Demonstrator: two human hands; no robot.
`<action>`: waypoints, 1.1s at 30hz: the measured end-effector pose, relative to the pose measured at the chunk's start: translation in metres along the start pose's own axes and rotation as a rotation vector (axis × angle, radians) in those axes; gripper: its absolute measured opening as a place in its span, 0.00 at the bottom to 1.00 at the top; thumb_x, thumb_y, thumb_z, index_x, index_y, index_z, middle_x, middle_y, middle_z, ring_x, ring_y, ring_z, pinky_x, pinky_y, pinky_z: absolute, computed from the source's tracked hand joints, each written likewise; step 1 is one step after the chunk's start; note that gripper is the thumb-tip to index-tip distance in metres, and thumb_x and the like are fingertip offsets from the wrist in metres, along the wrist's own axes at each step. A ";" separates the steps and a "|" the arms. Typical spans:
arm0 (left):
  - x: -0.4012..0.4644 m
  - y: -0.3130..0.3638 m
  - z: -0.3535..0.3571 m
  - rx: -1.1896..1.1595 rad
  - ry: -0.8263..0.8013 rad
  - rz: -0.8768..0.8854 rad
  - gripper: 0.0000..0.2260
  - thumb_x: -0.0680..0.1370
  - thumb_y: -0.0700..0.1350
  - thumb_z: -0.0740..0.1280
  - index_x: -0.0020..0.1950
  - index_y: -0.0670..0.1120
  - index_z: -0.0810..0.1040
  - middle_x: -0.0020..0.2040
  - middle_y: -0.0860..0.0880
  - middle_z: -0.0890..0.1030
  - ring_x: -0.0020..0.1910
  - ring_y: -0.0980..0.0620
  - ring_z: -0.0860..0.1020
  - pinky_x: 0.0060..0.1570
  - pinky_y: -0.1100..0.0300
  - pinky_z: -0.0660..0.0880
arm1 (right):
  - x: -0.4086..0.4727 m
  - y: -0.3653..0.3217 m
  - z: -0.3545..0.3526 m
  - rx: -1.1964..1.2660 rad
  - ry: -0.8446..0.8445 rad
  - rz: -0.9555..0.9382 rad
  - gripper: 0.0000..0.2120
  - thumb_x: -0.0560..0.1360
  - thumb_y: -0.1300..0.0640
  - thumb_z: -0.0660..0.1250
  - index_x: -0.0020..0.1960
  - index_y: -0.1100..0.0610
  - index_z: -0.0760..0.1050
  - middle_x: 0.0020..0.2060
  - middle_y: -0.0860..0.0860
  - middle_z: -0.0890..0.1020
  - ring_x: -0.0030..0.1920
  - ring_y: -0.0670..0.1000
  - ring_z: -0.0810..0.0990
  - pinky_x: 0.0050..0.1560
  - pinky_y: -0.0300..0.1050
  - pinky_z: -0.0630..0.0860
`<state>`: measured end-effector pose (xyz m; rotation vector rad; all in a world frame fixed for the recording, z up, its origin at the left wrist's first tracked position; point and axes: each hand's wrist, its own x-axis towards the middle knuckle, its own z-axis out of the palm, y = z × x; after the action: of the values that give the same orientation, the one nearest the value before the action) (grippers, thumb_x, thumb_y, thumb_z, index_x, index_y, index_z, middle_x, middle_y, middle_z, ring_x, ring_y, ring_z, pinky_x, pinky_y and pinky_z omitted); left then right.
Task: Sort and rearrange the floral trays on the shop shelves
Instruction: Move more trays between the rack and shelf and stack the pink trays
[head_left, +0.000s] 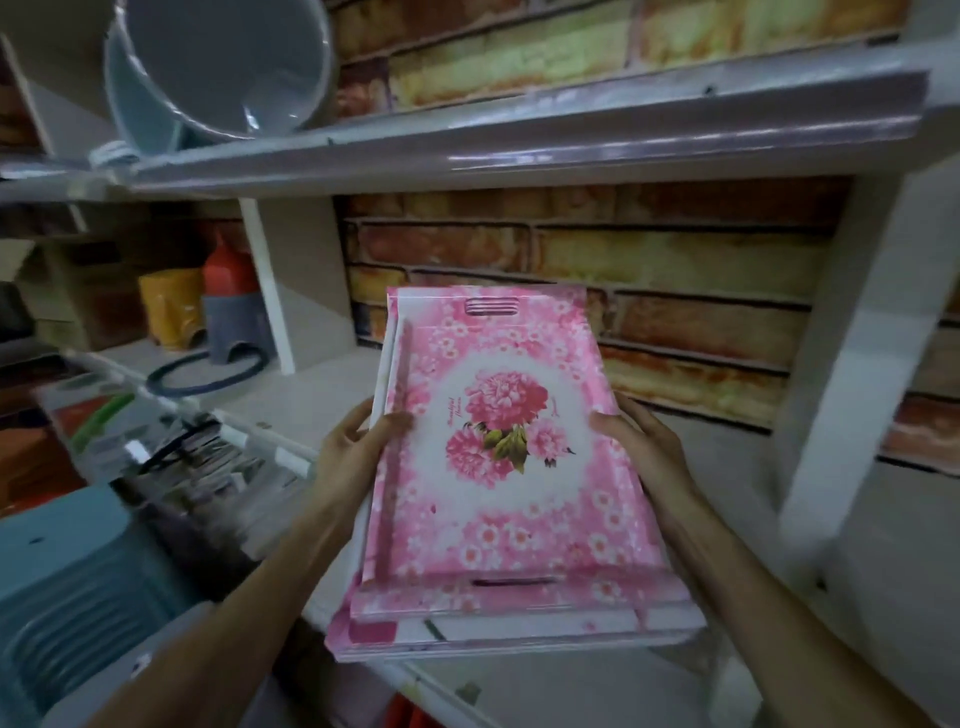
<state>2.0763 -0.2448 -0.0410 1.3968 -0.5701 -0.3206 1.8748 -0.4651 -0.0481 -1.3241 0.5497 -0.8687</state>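
Both hands clamp one stack of pink floral trays (498, 467) over the shelf (779, 493), left hand (358, 447) and right hand (644, 441) on opposite edges. At least three trays are nested; two grey buckets (218, 67) sit above.

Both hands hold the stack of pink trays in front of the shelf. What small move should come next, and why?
Probably ease the trays forward and down onto the bare shelf. The left hand and right hand grip the stack by its long sides, its far end is already over the shelf board, and the space behind it, up to the brick-pattern wall, looks free.
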 end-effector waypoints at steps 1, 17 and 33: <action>0.009 -0.005 0.011 -0.010 -0.034 -0.014 0.17 0.74 0.47 0.72 0.62 0.52 0.80 0.46 0.46 0.87 0.43 0.44 0.86 0.39 0.57 0.81 | 0.001 -0.001 -0.010 -0.003 0.033 0.005 0.23 0.70 0.57 0.76 0.64 0.49 0.78 0.51 0.50 0.86 0.47 0.53 0.87 0.48 0.49 0.82; 0.092 -0.049 0.158 -0.065 -0.445 -0.175 0.15 0.73 0.45 0.73 0.59 0.49 0.82 0.47 0.44 0.87 0.44 0.42 0.86 0.41 0.56 0.82 | 0.009 0.004 -0.113 0.027 0.429 0.034 0.22 0.68 0.58 0.77 0.62 0.54 0.80 0.49 0.55 0.87 0.46 0.58 0.87 0.53 0.57 0.82; 0.114 -0.081 0.177 -0.042 -0.488 -0.229 0.11 0.74 0.43 0.72 0.56 0.47 0.83 0.47 0.42 0.87 0.45 0.40 0.85 0.39 0.57 0.81 | 0.027 0.032 -0.124 -0.003 0.487 0.108 0.30 0.66 0.53 0.79 0.66 0.55 0.76 0.49 0.55 0.87 0.45 0.58 0.87 0.52 0.58 0.82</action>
<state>2.0824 -0.4655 -0.0862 1.3483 -0.7957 -0.8680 1.8010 -0.5602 -0.1000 -1.0722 0.9917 -1.1059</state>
